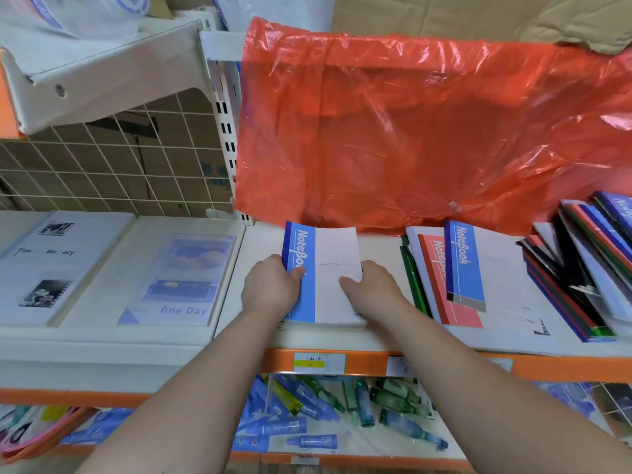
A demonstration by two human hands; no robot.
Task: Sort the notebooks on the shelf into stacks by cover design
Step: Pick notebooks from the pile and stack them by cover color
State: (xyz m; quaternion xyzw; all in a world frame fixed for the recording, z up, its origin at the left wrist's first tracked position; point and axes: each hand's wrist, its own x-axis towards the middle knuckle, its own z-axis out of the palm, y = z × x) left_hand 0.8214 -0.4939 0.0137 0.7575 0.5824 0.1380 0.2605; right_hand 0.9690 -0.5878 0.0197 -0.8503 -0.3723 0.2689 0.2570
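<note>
Blue notebook (321, 268): flat on shelf (260, 241) atop a thin stack, long axis pointing away, spine left. Left hand (270, 285) grips the spine edge and right hand (372, 289) the opposite edge. Mixed pile (581, 268) lies right of the right hand.

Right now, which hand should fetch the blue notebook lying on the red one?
Right. The right hand holds the right side of the blue stack, nearest the loose blue notebook on the red notebook. The left hand holds its left edge and would likely have to cross over.
</note>
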